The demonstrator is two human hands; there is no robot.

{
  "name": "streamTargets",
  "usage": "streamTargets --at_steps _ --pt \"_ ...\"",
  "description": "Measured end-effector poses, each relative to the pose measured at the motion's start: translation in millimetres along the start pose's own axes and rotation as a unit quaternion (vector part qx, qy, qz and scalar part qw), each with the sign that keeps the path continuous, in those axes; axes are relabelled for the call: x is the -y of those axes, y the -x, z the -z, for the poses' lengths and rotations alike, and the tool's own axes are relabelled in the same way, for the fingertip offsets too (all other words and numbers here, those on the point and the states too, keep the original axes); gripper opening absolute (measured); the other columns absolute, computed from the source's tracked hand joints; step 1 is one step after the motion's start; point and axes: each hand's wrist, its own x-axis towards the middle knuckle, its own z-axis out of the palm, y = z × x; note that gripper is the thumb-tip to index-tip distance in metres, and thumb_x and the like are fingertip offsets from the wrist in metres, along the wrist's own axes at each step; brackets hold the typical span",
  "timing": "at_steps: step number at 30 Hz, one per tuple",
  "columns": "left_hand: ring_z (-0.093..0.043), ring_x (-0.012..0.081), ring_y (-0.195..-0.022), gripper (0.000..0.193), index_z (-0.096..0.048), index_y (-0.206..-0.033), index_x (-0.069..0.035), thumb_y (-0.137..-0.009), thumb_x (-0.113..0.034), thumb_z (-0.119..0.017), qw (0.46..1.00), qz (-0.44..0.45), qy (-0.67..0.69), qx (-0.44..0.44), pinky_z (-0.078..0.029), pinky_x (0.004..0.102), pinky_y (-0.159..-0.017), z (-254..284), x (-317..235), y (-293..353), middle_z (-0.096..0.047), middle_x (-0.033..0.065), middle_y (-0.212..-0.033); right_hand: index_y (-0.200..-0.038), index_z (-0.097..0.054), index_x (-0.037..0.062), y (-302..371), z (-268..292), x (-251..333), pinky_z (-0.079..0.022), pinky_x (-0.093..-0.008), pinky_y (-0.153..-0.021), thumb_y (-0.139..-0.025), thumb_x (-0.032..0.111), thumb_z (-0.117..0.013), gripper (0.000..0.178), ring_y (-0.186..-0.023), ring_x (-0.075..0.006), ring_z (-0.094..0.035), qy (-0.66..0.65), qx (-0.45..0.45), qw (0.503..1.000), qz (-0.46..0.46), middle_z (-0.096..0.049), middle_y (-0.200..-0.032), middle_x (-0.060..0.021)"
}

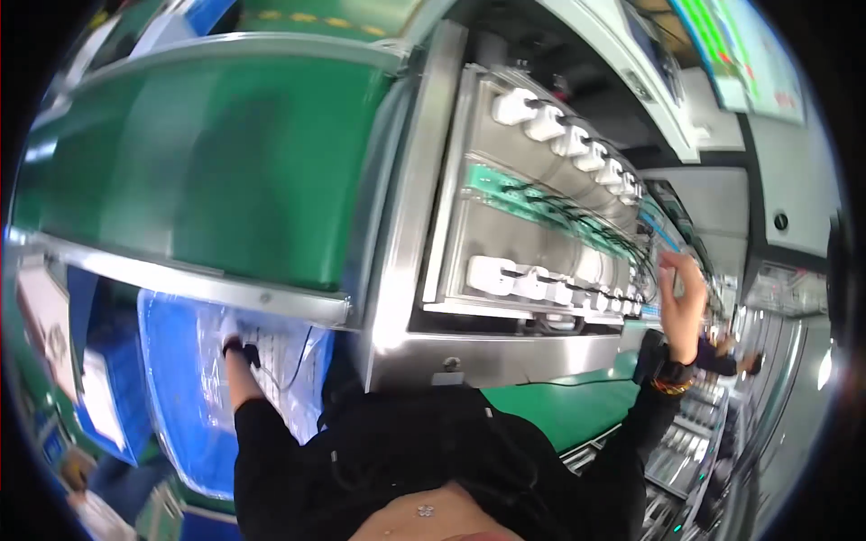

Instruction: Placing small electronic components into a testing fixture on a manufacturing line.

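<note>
On the left, my left hand reaches down into a blue bin lined with clear plastic. Motion smears its fingers, so their grip is unclear; pale items and a dark cable show beside it. My right hand is raised near the right end of a metal tray fixture, its fingers loosely curled and apart, with nothing visible in them. Two rows of white plug-like blocks sit in that fixture. Between the rows runs a green strip with dark cables.
A green conveyor belt with metal side rails stretches left of the fixture. A steel frame edge lies between my body and the tray. Racks of parts stand at the lower right, a screen hangs at the upper right, and other people are nearby.
</note>
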Motion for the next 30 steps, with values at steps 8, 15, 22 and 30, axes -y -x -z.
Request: streamTargets --at_steps 8,15,22,30 --pt "-0.055 0.0214 -0.095 0.034 -0.060 -0.103 0.004 -0.087 -0.025 -0.054 0.870 -0.280 0.085 -0.398 -0.042 0.0321 -0.089 47 -233 185 -0.060 0.0138 -0.107 -0.093 -0.057 -0.0038 64 24 -45 -0.044 -0.0298 -0.070 -0.080 -0.005 -0.052 0.014 -0.077 -0.0203 -0.055 -0.097 -0.191 0.977 -0.010 -0.058 -0.084 -0.0128" --pt "-0.055 0.0249 -0.098 0.043 -0.053 -0.113 0.002 -0.081 -0.024 -0.064 0.789 -0.602 -0.001 -0.127 -0.042 0.0349 -0.089 -52 -420 385 -0.056 0.0146 -0.115 -0.099 -0.053 -0.0042 108 -26 -92 -0.039 -0.0287 -0.054 -0.082 -0.008 -0.045 0.019 -0.057 -0.0168 -0.044 -0.169 -0.648 0.736 0.099 -0.048 -0.071 -0.0094" --pt "-0.060 0.0149 -0.078 0.041 -0.053 -0.108 -0.002 -0.072 -0.009 -0.071 0.624 -0.577 -0.378 0.367 -0.049 0.0278 -0.070 -242 -401 489 -0.060 0.0081 -0.081 -0.099 -0.050 -0.0039 149 -86 -92 -0.033 -0.0263 -0.050 -0.084 -0.003 -0.045 0.016 -0.050 -0.0112 -0.038 -0.243 -0.720 0.650 0.028 -0.044 -0.066 -0.0054" --pt "-0.047 0.0037 -0.051 0.023 -0.053 -0.085 -0.004 -0.073 -0.009 -0.072 0.828 -0.493 -0.052 0.262 -0.038 0.0208 -0.043 -272 -368 449 -0.053 -0.0020 -0.063 -0.087 -0.059 -0.0014 142 -97 -55 -0.042 -0.0289 -0.055 -0.074 -0.007 -0.052 0.015 -0.058 -0.0181 -0.049 -0.383 -0.477 0.786 -0.087 -0.051 -0.070 -0.0099"
